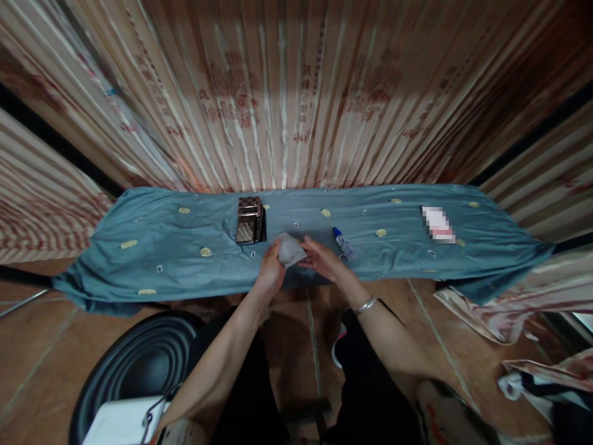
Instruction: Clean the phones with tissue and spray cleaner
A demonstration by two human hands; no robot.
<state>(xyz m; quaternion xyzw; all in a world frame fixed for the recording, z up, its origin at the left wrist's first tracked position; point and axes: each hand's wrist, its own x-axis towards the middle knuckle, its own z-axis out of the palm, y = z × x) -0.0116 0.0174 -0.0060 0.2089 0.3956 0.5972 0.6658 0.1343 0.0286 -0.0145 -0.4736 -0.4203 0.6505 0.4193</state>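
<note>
Head camera looks down, and I see both hands meet over the near edge of a long counter covered with a blue-green cloth (pixel 152 247). My left hand (pixel 271 272) pinches the left side of a small grey-white cloth (pixel 291 250). My right hand (pixel 322 258) grips the right side of it, fingers closed on the edge. The little cloth sits just above the counter, between the two hands (it looks a bit crumpled).

Just behind the left hand stands a shiny metal box (pixel 250 220) with a checkered top. Just beside the right hand lies a small bottle with a blue cap (pixel 343 243), flat on the blue-green cloth. Far to the right lies a white and pink packet (pixel 438 224), too blurry to read. A silver bracelet (pixel 364 305) is on my right wrist. A striped curtain (pixel 287 93) hangs behind the counter.
</note>
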